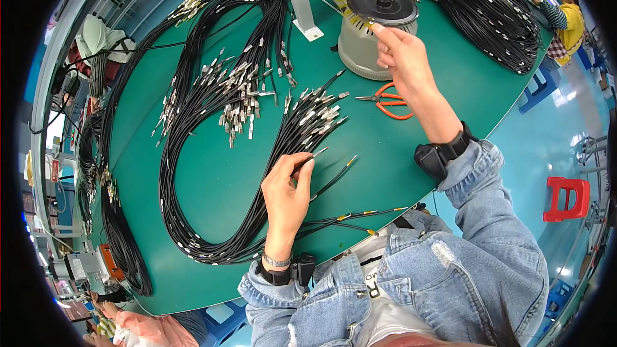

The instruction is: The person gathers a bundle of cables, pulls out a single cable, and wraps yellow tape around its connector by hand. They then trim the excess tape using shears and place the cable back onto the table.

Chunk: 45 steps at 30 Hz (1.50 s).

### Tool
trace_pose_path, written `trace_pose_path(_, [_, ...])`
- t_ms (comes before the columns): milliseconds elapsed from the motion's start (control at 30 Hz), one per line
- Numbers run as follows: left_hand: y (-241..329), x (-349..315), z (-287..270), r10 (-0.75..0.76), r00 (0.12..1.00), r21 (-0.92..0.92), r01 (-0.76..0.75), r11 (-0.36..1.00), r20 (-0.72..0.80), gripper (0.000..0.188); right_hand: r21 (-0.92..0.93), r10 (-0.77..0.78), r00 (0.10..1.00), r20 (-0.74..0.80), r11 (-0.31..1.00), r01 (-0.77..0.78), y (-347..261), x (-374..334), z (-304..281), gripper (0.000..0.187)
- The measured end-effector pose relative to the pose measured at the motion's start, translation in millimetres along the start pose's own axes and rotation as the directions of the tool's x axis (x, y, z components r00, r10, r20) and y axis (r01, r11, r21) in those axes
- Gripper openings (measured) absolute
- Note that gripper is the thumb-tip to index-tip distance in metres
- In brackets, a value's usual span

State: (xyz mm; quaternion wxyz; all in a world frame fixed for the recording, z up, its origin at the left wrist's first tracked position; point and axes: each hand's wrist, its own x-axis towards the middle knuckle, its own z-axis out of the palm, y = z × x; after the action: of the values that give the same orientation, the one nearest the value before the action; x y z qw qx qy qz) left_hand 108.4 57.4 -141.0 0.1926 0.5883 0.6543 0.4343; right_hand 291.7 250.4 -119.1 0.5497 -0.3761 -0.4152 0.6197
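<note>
The left hand [286, 196] pinches a slender, smooth black cable [313, 155], the right hand [409, 64] a narrow yellow strip [369, 24].

Thin black cable [319, 153], tip pointing right, round grey dispenser [363, 51], black-topped, upright, beyond it

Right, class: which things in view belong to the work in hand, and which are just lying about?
Seemingly in the work:
cable, held by the left hand
dispenser, by the right hand
bundle

Seemingly lying about:
cutters, untouched
red stool
</note>
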Motion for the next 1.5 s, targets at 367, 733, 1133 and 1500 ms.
trace_pose_path(367, [-13,-6,-9,0.084,0.994,-0.027,-0.086,0.996,-0.070,0.010,0.454,0.144,0.984,0.103,0.874,-0.176,21,9,10,0.013])
trace_pose_path(733, [-22,-16,-16,0.168,0.981,0.049,-0.164,0.985,-0.101,0.010,-0.008,0.086,0.873,0.480,0.996,-0.094,33,-103,42,0.015])
trace_pose_path(1133, [-19,-20,-11,0.198,0.976,0.076,-0.191,0.979,-0.088,0.008,-0.308,0.318,0.777,0.544,0.936,-0.168,62,-137,40,0.013])
trace_pose_path(1500, [-16,-19,-11,0.218,0.974,0.124,-0.210,0.970,-0.056,0.009,-0.343,0.337,0.786,0.519,0.924,-0.170,62,-130,38,0.010])
